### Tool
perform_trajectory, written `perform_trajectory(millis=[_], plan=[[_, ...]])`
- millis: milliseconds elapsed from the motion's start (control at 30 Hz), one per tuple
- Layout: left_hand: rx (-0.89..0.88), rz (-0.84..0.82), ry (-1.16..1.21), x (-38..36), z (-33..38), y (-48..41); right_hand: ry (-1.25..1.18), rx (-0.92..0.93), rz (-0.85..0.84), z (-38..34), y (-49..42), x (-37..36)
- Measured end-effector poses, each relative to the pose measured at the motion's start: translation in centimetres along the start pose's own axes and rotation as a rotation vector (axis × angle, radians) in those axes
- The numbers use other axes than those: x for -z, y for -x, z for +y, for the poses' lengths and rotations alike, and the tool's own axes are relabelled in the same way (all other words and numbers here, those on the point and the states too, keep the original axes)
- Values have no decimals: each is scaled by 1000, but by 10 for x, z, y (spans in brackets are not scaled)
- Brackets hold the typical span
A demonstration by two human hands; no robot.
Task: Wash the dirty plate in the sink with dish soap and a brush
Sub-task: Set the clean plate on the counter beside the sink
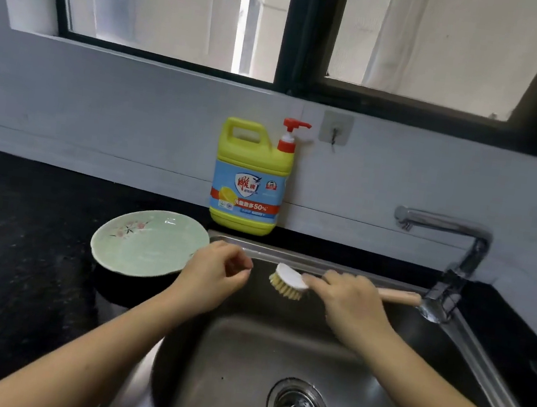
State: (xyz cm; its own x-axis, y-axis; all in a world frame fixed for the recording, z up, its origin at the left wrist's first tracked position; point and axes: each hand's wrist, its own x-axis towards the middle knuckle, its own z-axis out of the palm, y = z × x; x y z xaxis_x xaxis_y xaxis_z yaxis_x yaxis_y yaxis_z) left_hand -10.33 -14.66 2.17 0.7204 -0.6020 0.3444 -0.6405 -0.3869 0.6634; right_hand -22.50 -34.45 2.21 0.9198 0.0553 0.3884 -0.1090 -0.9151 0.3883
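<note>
Plate (148, 241) sits on the dark counter (14, 236), centre-left of frame, just outside the sink (239, 354). Right hand (350, 297) wraps the brush (288, 283) handle. Left hand (216, 272) shows loosely curled fingers, seemingly empty. We would bring the plate into the sink first, then pump soap. On the yellow bottle (249, 180) we read "50%".

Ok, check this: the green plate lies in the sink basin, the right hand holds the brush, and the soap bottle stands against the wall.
Wrong on one point: the green plate sits on the dark counter left of the sink, not in the basin, as the head view shows. The right hand holds the brush, and the soap bottle stands against the wall.
</note>
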Motion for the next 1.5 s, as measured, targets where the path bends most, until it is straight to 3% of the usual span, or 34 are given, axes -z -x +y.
perform_trajectory(millis=[67,133,167,300,367,500,600,667,767,867,933,1033,1100,1200,1500], plan=[[-14,-20,-11,-5,1,0,-51,-37,166,7,-1,-3],[-22,-27,-25,-11,3,-1,-81,-66,138,9,-2,8],[-23,-28,-31,-13,4,-1,-66,-34,89,6,-3,11],[-84,-104,-54,-23,11,0,163,100,-476,-4,3,19],[-128,-213,-73,-30,13,2,188,93,-518,-8,2,25],[-163,-313,-171,-48,13,4,208,138,-441,-7,-8,26],[-152,-260,-178,-59,14,2,174,170,-365,-5,-18,31],[-102,-197,-90,-63,14,-2,189,191,-281,-2,-23,34],[25,-216,206,-64,16,-7,152,213,-8,4,-29,33],[126,-261,455,-63,20,-9,-96,17,349,16,-36,29],[156,-270,548,-64,24,-9,-343,-233,470,18,-41,36],[184,-274,616,-68,32,-12,-624,-536,338,19,-56,37],[209,-279,665,-71,38,-15,-756,-611,276,18,-63,32],[242,-285,690,-74,41,-25,-889,-685,327,20,-75,24],[272,-189,665,-77,47,-66,-866,-753,422,45,-120,9]])
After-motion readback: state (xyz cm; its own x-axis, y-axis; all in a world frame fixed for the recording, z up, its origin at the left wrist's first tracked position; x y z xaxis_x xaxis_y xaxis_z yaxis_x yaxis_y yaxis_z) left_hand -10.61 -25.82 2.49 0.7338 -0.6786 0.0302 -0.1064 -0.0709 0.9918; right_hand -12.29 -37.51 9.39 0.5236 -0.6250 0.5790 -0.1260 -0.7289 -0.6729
